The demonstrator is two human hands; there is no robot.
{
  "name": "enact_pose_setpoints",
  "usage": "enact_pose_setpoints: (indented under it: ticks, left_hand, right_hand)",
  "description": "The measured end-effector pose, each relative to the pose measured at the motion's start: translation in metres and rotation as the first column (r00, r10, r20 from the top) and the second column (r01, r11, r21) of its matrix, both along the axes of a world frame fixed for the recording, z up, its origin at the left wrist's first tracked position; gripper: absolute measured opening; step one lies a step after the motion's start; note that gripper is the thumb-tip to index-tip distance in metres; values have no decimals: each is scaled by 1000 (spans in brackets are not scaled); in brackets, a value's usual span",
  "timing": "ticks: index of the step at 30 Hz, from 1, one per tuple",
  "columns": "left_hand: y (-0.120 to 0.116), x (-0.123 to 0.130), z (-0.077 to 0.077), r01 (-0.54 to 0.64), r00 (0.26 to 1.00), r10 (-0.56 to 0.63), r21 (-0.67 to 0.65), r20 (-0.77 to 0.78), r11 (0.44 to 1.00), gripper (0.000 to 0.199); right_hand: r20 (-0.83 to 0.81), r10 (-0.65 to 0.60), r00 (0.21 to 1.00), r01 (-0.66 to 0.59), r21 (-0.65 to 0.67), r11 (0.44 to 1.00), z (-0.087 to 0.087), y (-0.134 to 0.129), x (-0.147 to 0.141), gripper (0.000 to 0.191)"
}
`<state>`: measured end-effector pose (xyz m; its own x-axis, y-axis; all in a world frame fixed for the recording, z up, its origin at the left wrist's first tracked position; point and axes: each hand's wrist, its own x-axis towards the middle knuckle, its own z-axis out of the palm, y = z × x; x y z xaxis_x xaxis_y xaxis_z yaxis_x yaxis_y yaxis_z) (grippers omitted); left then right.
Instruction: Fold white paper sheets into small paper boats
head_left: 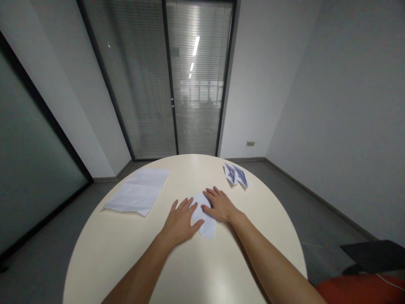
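A small folded sheet of white paper (207, 227) lies on the round table (126, 257) between my two hands. My left hand (181, 221) rests with fingers spread at its left edge, the thumb on the paper. Across from it, my right hand (220, 205) lies flat over the upper right part, fingers apart, hiding some of that edge. Farther back on the right stand two folded paper pieces (236, 174) with dark inner faces, side by side. To the left is a large creased white sheet (139, 191).
The pale table has a curved edge all round. A red seat (357, 290) and a dark flat panel (376, 255) are at the lower right. Beyond the table are a glass partition with blinds (196, 114) and a wall socket (250, 144).
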<state>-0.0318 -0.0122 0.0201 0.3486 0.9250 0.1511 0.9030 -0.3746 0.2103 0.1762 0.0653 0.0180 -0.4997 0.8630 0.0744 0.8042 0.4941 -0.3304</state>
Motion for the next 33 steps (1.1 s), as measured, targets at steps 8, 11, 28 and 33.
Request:
enact_pose_setpoints:
  ticks: [8, 11, 28, 33]
  left_hand:
    - [9, -14, -9, -133, 991, 133, 30, -15, 991, 54]
    - [11, -19, -8, -127, 992, 128, 42, 0, 991, 53]
    - [13, -23, 0, 16, 994, -23, 68, 106, 998, 39]
    - [11, -22, -1, 50, 992, -55, 46, 113, 998, 46]
  right_hand:
    - [-23, 141, 990, -134, 203, 970, 9, -5, 2, 47]
    - [-43, 189, 981, -177, 201, 964, 13, -7, 3, 42]
    - [-86, 364, 927, -345, 185, 920, 12, -10, -1, 49]
    - [-94, 378, 921, -354, 201, 913, 13, -12, -3, 44]
